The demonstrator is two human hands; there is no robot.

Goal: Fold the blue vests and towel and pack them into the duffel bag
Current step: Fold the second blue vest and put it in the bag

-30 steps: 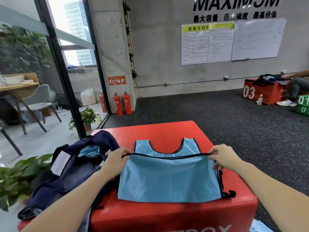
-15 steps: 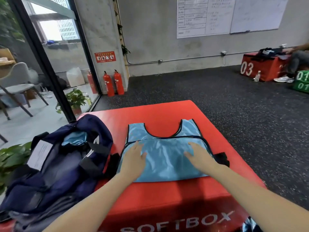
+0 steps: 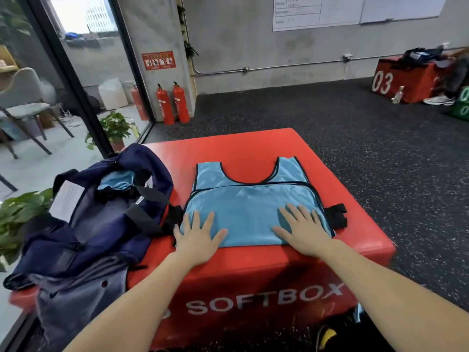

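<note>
Both hands — left hand (image 3: 196, 236), right hand (image 3: 302, 231) — lie spread flat on the folded vest (image 3: 250, 209), likely pressing the crease smooth before packing it into the bag (image 3: 101, 212) just beside.

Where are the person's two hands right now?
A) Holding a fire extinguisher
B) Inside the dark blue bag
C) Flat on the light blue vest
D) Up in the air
C: the left hand and the right hand both lie open, palms down, on the folded blue vest atop the red box, beside the duffel bag.
</note>
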